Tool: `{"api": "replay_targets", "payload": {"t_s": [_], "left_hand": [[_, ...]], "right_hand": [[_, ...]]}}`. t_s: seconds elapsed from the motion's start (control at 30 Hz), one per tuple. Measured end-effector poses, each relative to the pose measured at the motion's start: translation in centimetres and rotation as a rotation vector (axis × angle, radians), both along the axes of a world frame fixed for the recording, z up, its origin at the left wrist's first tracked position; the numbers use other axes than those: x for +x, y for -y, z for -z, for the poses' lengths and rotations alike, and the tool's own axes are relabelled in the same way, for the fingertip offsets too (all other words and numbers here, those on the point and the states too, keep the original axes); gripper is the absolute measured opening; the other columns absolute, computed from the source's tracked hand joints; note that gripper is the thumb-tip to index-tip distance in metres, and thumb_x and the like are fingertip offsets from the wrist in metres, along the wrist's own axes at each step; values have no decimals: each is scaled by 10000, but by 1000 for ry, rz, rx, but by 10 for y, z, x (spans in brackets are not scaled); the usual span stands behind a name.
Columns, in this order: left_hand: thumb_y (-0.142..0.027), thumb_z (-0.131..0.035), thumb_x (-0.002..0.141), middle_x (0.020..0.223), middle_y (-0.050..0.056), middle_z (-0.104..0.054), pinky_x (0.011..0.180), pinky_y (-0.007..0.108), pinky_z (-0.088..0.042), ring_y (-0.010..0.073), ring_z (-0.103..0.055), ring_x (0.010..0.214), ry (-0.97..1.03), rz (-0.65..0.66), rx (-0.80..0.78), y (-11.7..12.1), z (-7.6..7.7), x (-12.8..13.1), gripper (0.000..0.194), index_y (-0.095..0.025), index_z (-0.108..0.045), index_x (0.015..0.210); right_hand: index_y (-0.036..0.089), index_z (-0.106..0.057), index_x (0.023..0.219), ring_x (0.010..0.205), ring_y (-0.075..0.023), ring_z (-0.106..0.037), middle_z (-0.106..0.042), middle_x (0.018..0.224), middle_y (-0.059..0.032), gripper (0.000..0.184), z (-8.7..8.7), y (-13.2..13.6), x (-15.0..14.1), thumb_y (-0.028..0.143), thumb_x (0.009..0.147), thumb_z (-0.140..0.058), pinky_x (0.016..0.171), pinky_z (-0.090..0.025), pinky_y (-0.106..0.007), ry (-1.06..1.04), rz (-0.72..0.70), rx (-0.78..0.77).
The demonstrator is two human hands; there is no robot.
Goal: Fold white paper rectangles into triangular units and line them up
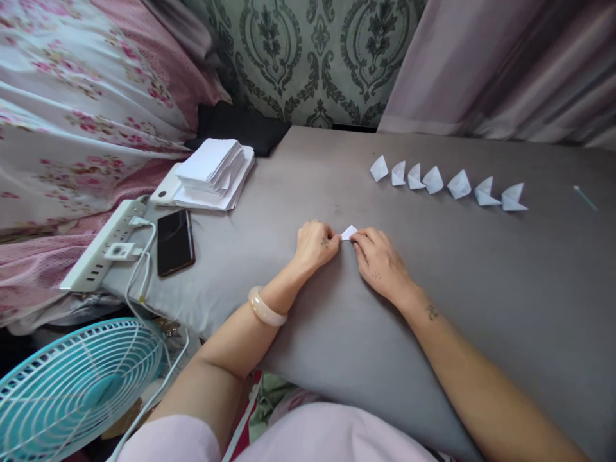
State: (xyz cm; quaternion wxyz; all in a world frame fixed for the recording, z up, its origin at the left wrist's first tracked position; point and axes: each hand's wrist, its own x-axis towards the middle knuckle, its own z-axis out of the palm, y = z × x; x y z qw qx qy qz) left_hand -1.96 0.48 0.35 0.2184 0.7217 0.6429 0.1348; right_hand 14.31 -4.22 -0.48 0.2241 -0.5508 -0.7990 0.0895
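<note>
A small folded piece of white paper [349, 233] lies on the grey table cover between my two hands, its visible part pointed at the top. My left hand [316, 245] pinches its left corner between thumb and curled fingers. On the other side, the fingers of my right hand [379, 260] press on its right edge. Beyond them, several folded white paper boats [433, 180] stand in a slanting row. A stack of white paper sheets [212, 170] rests at the left.
A dark phone [175, 242] lies at the left beside a white power strip [103, 247] with plugged-in cables. Below the table's left edge stands a turquoise fan [91, 385]. A black cloth [245, 125] is at the back, and a thin stick [586, 197] lies far right.
</note>
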Motion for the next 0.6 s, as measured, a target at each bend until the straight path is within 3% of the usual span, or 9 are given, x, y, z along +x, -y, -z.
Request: {"api": "replay_targets", "payload": {"t_s": [0.2,0.33,0.6], "left_hand": [[-329,-557,813,749,96,-694,739,329,-431,222,-607,775,5,15,-14,1,-3,0,256,-165,-753,797],[-353,-552,834,785,106,-690,750,333,-425,232,-602,813,-28,16,-29,0,-3,0,268,-170,-746,801],[-372,-518,893,982,121,-637,870,357,-388,250,-543,980,-106,46,24,6,3,0,257,-172,-678,918]], "right_hand": [[202,-633,1139,1072,-225,-595,-649,1169,-86,313,7,-7,16,204,952,-381,933,-480,-389,-203,-72,20],[210,-634,1176,1105,-241,-575,-632,1225,-82,328,4,-1,15,229,950,-397,914,-491,-404,-109,-99,4],[202,-680,1084,1011,-267,-563,-637,1165,-107,319,-8,6,-1,291,958,-401,818,-486,-421,147,6,39]]}}
